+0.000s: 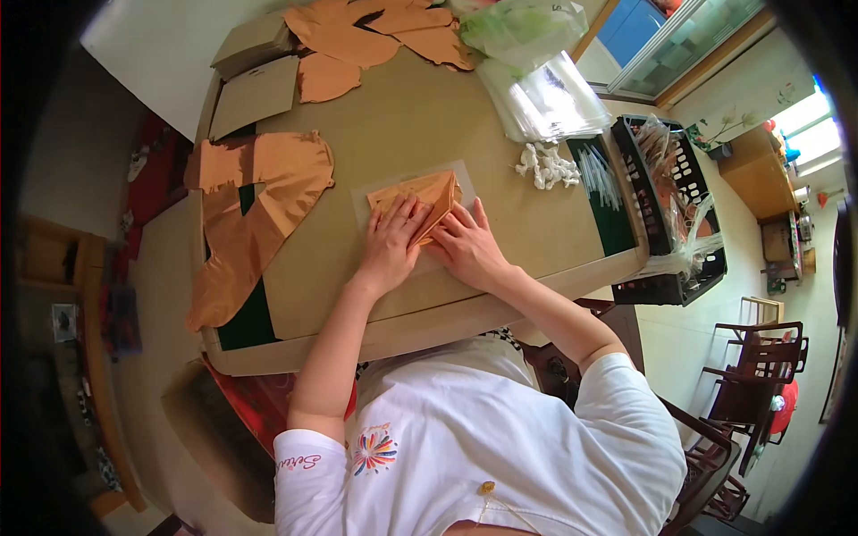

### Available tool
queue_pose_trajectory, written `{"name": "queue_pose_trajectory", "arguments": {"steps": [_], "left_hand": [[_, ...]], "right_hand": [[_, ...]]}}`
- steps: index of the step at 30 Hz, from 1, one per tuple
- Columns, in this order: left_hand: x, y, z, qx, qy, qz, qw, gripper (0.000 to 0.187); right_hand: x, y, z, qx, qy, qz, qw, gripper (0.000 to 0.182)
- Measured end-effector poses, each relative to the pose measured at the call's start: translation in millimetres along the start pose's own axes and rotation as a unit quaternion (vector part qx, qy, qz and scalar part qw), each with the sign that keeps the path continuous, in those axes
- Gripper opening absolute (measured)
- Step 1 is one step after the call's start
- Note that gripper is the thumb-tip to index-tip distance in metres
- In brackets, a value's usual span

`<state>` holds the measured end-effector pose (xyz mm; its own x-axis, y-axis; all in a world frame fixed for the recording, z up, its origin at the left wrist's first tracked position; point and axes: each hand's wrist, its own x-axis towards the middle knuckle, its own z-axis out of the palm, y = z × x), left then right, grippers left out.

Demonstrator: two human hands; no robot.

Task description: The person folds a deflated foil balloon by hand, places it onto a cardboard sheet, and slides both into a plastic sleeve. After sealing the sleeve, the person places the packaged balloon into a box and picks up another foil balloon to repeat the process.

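A folded piece of copper-coloured foil [438, 189], looking like a flattened foil balloon, lies on a clear plastic sleeve [360, 204] near the table's front edge. My left hand [393, 239] rests palm down on its left part, fingers stretched out across the foil. On the lower right edge of the foil lies my right hand [466, 243], its fingers spread and touching the fold. The thumb side of the right hand is partly hidden. To the left, a larger flat foil balloon [295, 179] hangs over the table edge.
More copper foil balloons [335, 45] and stacked cardboard pieces [259, 96] lie at the back left. Clear plastic bags [554, 98], a white ribbon bundle [545, 166] and thin straws [599, 177] are at the right. Beside the table stands a black crate [645, 188] holding plastic packets.
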<state>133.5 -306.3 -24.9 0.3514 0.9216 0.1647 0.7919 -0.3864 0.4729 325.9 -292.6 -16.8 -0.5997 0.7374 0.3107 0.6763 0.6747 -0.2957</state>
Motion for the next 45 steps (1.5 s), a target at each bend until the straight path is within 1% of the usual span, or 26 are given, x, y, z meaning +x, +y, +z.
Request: {"name": "queue_pose_trajectory", "arguments": {"steps": [5,7,8,11,14,17,21,23,24,26,29,32,36,38,41,45], "left_hand": [[3,5,-7,0.010,-0.010,0.005,1.000,0.063],[3,11,-10,0.009,-0.014,-0.003,1.000,0.068],[3,12,-11,0.007,-0.016,-0.007,1.000,0.071],[1,12,-8,0.002,0.000,-0.004,1.000,0.072],[1,9,-7,0.020,0.000,0.005,1.000,0.070],[0,7,0,0.068,-0.003,0.008,0.998,0.064],[1,11,-1,0.090,-0.010,0.008,0.996,0.061],[-1,9,-1,0.105,-0.003,0.015,0.994,0.062],[-1,9,-2,0.090,0.008,0.015,0.996,0.060],[0,10,-1,0.058,0.032,0.014,0.998,0.057],[4,6,2,-0.023,0.057,-0.019,0.998,0.051],[17,10,11,-0.025,0.093,-0.023,0.995,0.049],[25,5,21,0.051,0.086,-0.057,0.993,0.054],[22,10,15,0.088,0.072,-0.067,0.991,0.054],[22,11,11,0.120,0.072,-0.062,0.988,0.056],[20,7,12,0.131,0.058,-0.069,0.987,0.061]], "right_hand": [[-6,5,-4,-0.008,-0.027,0.016,0.999,0.036],[-18,12,-10,-0.010,-0.038,0.016,0.999,0.036],[-22,14,-19,0.011,-0.024,0.019,0.999,0.037],[-36,33,-37,0.022,-0.002,0.057,0.998,0.045],[-29,51,-50,0.026,0.071,0.094,0.993,0.045],[0,42,-52,0.063,0.122,0.061,0.989,0.042],[39,19,-15,0.059,0.088,0.017,0.994,0.038],[42,18,5,0.034,0.063,0.047,0.996,0.039],[44,18,13,0.021,0.050,0.060,0.997,0.040],[43,17,15,-0.002,0.053,0.056,0.997,0.042],[42,16,16,-0.018,0.049,0.060,0.997,0.043],[42,16,17,-0.024,0.048,0.065,0.996,0.044],[42,15,17,-0.037,0.030,0.076,0.996,0.045],[42,15,16,-0.038,0.015,0.082,0.996,0.045],[40,14,14,-0.048,0.002,0.091,0.995,0.047],[39,15,14,-0.055,-0.006,0.093,0.994,0.049]]}}
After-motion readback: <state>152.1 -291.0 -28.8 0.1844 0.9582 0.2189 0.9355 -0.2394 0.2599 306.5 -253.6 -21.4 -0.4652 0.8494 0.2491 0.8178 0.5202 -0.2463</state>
